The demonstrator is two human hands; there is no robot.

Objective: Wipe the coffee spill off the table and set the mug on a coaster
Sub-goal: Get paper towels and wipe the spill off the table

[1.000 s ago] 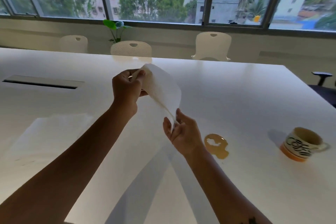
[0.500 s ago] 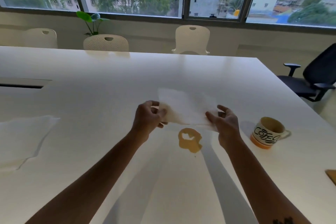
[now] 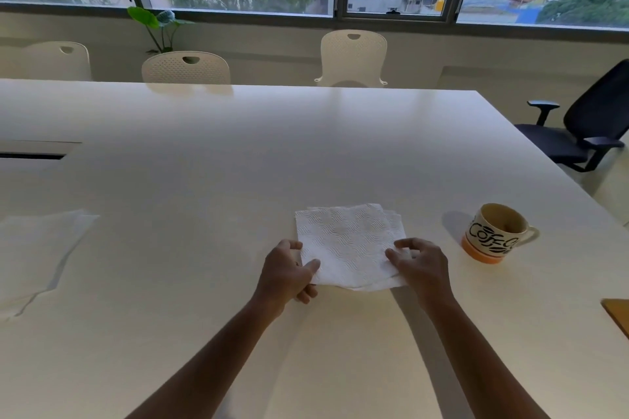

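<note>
The long white table [image 3: 238, 153] fills your view, and almost all the action sits toward its right edge. A spare sheet of tissue [image 3: 37, 248] lies flat near the left edge, well apart from your hands. The paper towel [image 3: 343, 241] is spread flat just ahead of you. Half a second ago you held it in the air above the brown spill; now it lies over that spot, and no coffee shows around it. I cannot tell whether it has begun soaking through, though a faint tint may show near its middle.

Your left hand [image 3: 289, 274] pinches the towel's near left corner, thumb on top and fingers curled underneath. Your right hand [image 3: 420, 264] rests loosely spread, fingertips pressing the near right corner and gripping nothing firmly.

The mug [image 3: 495, 231] stands upright to the right of the towel, near your right hand, handle pointing to the right edge. That hand is clearly the nearer one for lifting it. The coaster [image 3: 617, 315], probably that tan corner at the right edge, lies nearer you than the mug.
</note>
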